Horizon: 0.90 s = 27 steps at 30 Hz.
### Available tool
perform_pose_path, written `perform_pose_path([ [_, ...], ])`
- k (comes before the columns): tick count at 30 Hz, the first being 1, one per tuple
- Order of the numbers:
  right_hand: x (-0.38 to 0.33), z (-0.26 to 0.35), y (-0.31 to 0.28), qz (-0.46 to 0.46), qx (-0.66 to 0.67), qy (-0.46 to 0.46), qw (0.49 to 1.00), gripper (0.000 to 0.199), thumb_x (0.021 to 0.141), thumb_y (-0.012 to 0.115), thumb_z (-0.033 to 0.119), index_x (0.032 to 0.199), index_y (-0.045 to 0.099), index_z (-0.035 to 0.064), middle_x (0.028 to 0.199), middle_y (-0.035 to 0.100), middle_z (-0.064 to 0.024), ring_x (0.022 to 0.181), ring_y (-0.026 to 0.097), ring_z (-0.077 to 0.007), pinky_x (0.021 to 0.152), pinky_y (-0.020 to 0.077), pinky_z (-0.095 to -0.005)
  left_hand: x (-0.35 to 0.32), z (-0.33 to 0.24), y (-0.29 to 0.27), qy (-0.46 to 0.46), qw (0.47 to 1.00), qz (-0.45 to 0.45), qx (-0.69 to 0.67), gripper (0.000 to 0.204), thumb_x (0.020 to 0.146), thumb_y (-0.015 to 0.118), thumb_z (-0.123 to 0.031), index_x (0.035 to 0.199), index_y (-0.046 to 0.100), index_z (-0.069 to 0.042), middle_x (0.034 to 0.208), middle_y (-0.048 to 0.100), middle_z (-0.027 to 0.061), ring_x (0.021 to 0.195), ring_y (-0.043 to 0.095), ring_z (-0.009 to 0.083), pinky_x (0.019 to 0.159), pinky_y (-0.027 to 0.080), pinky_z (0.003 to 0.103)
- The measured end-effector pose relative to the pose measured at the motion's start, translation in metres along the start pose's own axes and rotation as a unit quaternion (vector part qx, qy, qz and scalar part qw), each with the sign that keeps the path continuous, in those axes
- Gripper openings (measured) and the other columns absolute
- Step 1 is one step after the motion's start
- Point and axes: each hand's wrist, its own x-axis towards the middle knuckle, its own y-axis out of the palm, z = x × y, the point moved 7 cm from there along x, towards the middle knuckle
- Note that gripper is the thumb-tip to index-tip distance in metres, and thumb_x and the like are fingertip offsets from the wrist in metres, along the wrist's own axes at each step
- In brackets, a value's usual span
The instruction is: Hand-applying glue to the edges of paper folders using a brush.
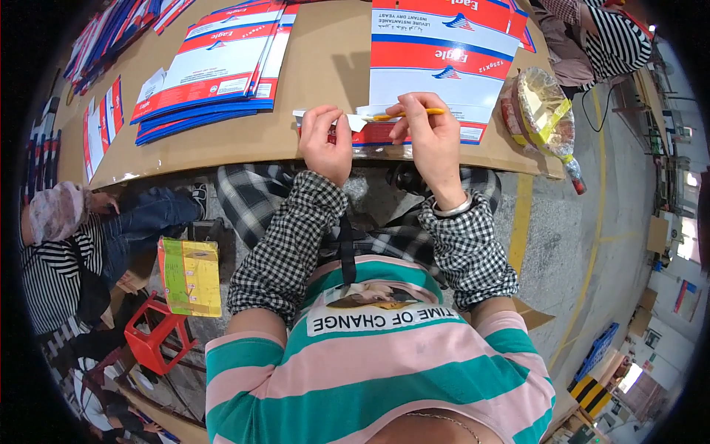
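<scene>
**Yellow stick over the flat pack at the desk edge**

While both hands sit at the near edge of the desk (310, 144), the right hand (429, 140) pinches a thin yellow stick (410, 113), could be a pencil or a small blade handle, can't tell which. Its long axis runs left-right, and its tip points toward the left hand (325, 140). Left-hand fingers are curled down onto a white flap (353, 123) of the flat red, white and blue pack (384, 133) lying at the desk edge, right under both hands. So the stick's tip sits just right of the left fingers and right over that flap; the right hand does the holding, the left does the pinning.

Around it: a bigger pile of the same flat packs (444, 52) lies just behind, another fanned pile (214, 66) sits to the left, more at the far left edge. A clear bag with tape rolls (543, 111) rests at the right corner. Below the desk, a yellow-green box (190, 275) sits over a red stool (155, 340).
</scene>
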Motion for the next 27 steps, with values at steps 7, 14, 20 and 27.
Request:
perform_pose_path([
  [7,-0.002,0.004,0.006,0.017,-0.037,-0.027,0.999,0.019,0.091,0.051,0.017,0.094,0.054,-0.0013,0.083,0.062,-0.0088,0.061,0.056,-0.0085,0.055,0.0455,-0.0208,0.002,-0.002,0.0,0.005,1.0,0.001,0.011,0.009,0.076,0.061,0.001,0.085,0.061,0.003,0.091,0.058,0.0131,0.079,0.059,0.0248,0.065,0.05,0.03],
  [14,-0.002,0.01,0.01,0.02,-0.04,-0.051,0.998,0.017,0.092,0.05,0.015,0.095,0.054,-0.0014,0.085,0.063,-0.0085,0.063,0.057,-0.0088,0.057,0.0453,-0.0208,0.001,0.003,0.003,-0.015,1.0,0.005,0.004,0.009,0.076,0.061,0.001,0.085,0.061,0.003,0.091,0.058,0.0132,0.079,0.059,0.0249,0.066,0.05,0.03],
  [20,-0.003,0.006,0.007,0.035,-0.098,-0.01,0.994,0.017,0.091,0.05,0.014,0.095,0.054,-0.0015,0.084,0.063,-0.008,0.064,0.057,-0.0089,0.057,0.0445,-0.0203,0.004,-0.006,0.0,0.016,1.0,-0.001,0.021,0.009,0.076,0.061,0.001,0.085,0.061,0.003,0.091,0.058,0.0133,0.078,0.059,0.0248,0.065,0.05,0.03],
  [27,-0.005,0.005,0.009,0.046,-0.13,-0.008,0.99,0.017,0.092,0.05,0.016,0.095,0.054,-0.001,0.084,0.063,-0.0079,0.064,0.057,-0.0087,0.058,0.0447,-0.0205,0.003,-0.006,0.0,0.008,1.0,-0.003,0.011,0.009,0.077,0.06,0.002,0.085,0.06,0.003,0.091,0.058,0.0135,0.077,0.06,0.0247,0.065,0.05,0.03],
])
